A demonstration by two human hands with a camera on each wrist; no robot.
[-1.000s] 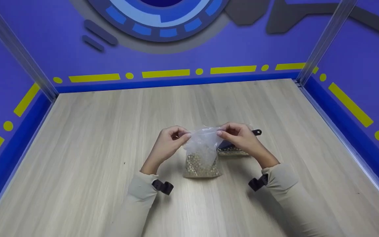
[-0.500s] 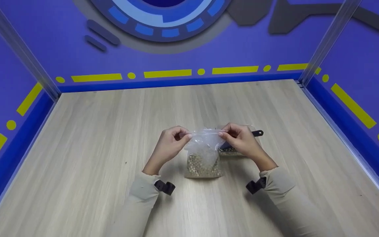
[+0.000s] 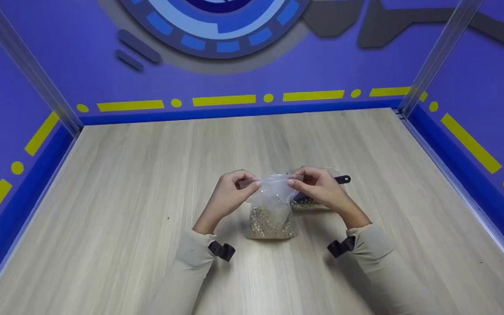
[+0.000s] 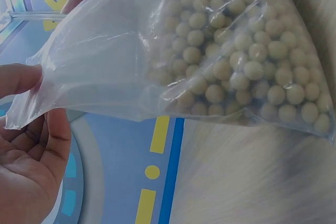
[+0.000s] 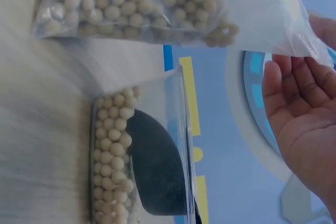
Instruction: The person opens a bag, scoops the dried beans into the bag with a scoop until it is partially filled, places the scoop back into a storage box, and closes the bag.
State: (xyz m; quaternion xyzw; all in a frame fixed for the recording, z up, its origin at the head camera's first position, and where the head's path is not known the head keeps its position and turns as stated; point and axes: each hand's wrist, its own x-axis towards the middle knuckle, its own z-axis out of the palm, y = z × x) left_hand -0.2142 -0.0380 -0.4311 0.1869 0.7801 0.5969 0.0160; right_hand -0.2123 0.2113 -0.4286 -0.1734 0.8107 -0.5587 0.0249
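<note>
A clear zip bag [image 3: 271,223] stands upright on the table, its lower half filled with small round beige balls [image 4: 253,70]. My left hand [image 3: 233,192] pinches the bag's top edge near the left corner, thumb in front and fingers behind. At the opposite end of that edge, my right hand [image 3: 322,189] pinches the plastic between thumb and fingers. The edge is stretched nearly straight between both hands. Behind my right hand, partly hidden by it, sits a clear box [image 5: 184,93] with more of the balls and a black scoop [image 5: 157,166] inside.
The scoop's black handle [image 3: 344,179] sticks out over the box's right side. Below everything is a light wood table [image 3: 125,197]. Blue-purple panels [image 3: 252,78] with yellow marks wall it at the back and both sides.
My left hand has shifted slightly right along the bag's top edge, closer to my right hand. The bag's filled bottom and the box stay about where they were.
</note>
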